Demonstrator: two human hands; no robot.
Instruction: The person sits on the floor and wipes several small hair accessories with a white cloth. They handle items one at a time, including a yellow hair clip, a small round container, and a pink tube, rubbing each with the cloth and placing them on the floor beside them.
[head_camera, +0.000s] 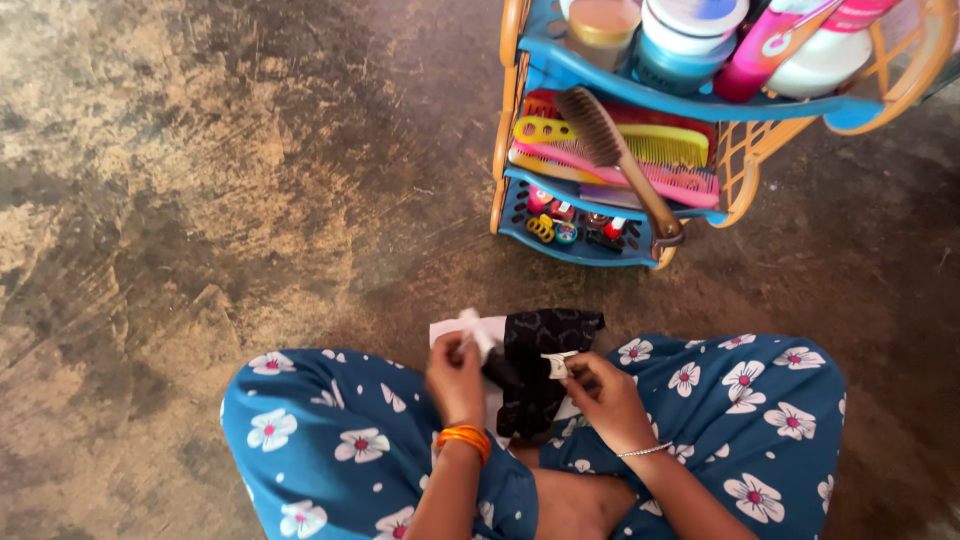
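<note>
Two bare hands work close together above the lap of a person sitting cross-legged on a mottled brown concrete floor (200, 200), legs covered in blue cloth with white flowers (330, 440). The left hand (455, 375), with orange bangles (464, 437) at the wrist, has its grip pinched together on a small white crumpled piece (478, 328), cloth or paper, I cannot tell which, raised just above the knuckles. The right hand (605, 395), wearing a thin silver bracelet (645, 451), has its fingers clamped on a small white tag-like bit (558, 364) at the edge of a black patterned fabric piece (535, 365). That black fabric hangs between the two hands, draped over a flat white sheet (447, 330) that lies on the floor just in front of the knees.

Beyond the hands, well apart from them, stands an orange and blue plastic tiered rack (515, 120). Its top shelf holds round jars and a pink bottle (765, 45). The middle shelf carries a yellow comb (640, 140), pink combs and a brown wooden hairbrush (620, 160) lying slantwise with its handle reaching past the rack's lower rim. The bottom shelf holds several small, brightly coloured items (575, 222), too small to identify.
</note>
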